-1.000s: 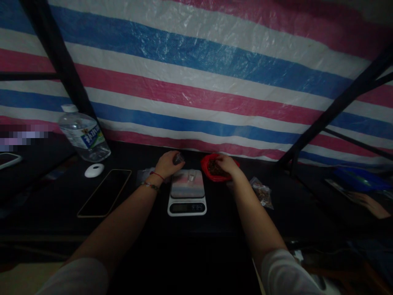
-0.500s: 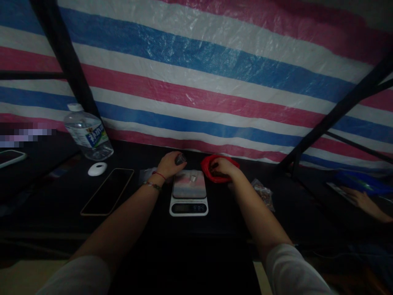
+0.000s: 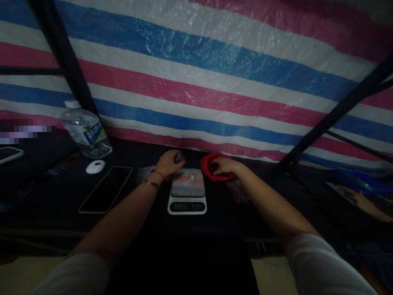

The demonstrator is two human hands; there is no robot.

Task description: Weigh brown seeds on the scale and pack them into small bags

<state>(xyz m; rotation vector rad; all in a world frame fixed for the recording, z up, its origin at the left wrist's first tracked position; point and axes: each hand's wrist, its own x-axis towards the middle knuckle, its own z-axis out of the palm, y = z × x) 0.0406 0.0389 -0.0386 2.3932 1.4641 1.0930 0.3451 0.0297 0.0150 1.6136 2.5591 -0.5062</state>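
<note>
My left hand [image 3: 167, 162], with a red cord and a beaded bracelet at the wrist, is closed around a small dark, glossy, see-through item [image 3: 179, 157]. It is just beyond the left back corner of a white kitchen scale [image 3: 187, 207]. A small clear piece [image 3: 192, 177], too small to name, lies on the scale's plate. To the right is an open red plastic bag [image 3: 219, 178] with dark brown contents [image 3: 211, 166]. The fingers of my right hand [image 3: 225, 164] reach into the bag, curled at the contents; what they pinch is hidden.
A clear bag [image 3: 238, 191] lies by my right forearm, another clear bag [image 3: 144, 175] by my left wrist. Leftward are a phone [image 3: 106, 190], a white oval object [image 3: 95, 166] and a water bottle [image 3: 87, 133]. Another person's hand [image 3: 362, 200] is at far right, before striped sheeting [image 3: 196, 94].
My right forearm has swung outward to the right, its hand still in the red bag. The clear bag now shows on the forearm's inner side. My left hand keeps its grip.
</note>
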